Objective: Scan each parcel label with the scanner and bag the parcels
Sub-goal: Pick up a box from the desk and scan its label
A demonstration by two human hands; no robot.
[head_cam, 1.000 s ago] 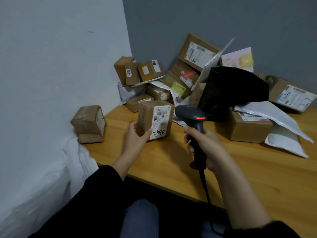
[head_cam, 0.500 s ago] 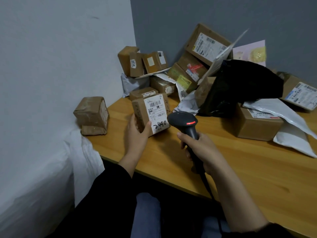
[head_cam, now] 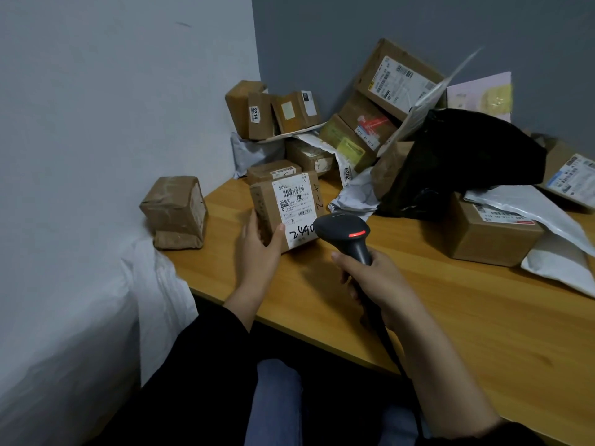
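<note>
The parcel [head_cam: 273, 217] stands upright on the table [head_cam: 450, 317] near its front left corner, with the white label [head_cam: 293, 209] (handwritten "2490" at the bottom) facing the camera. The left hand [head_cam: 257, 249] grips the parcel's left side, thumb on the front face beside the label. The scanner [head_cam: 344, 231] sits just right of the parcel; its head overlaps the label's lower right corner and a red indicator is lit on top. The right hand [head_cam: 376, 284] is wrapped round the scanner's handle. Behind lie a pile of parcels [head_cam: 370, 123] and a black bag [head_cam: 467, 162]. A taped brown parcel [head_cam: 175, 212] rests at the table's left edge, above a white sack [head_cam: 161, 300].
</note>
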